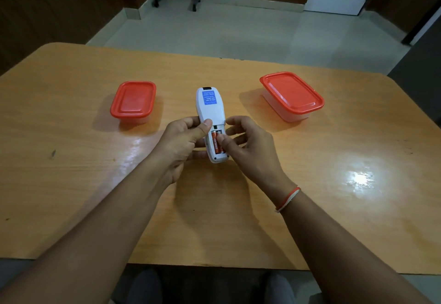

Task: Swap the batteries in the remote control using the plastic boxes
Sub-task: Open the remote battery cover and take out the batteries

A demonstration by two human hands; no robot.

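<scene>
On the glossy orange wooden tabletop [310, 184], a small clear plastic box with a red lid [133, 101] sits at left. The left hand [181, 147] has its grip clenched around the white remote control [210, 110], back up, compartment open. The right hand [248, 146] presses its thumb on the orange batteries [216, 145]. A larger red-lidded clear box [291, 95] stands right.

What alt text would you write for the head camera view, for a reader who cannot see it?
Two bare hands hold a white remote control face down above a wooden table; the left hand grips it while the right hand touches the orange batteries in its open compartment. Two closed red-lidded plastic boxes, left box and right box, flank it.
</scene>
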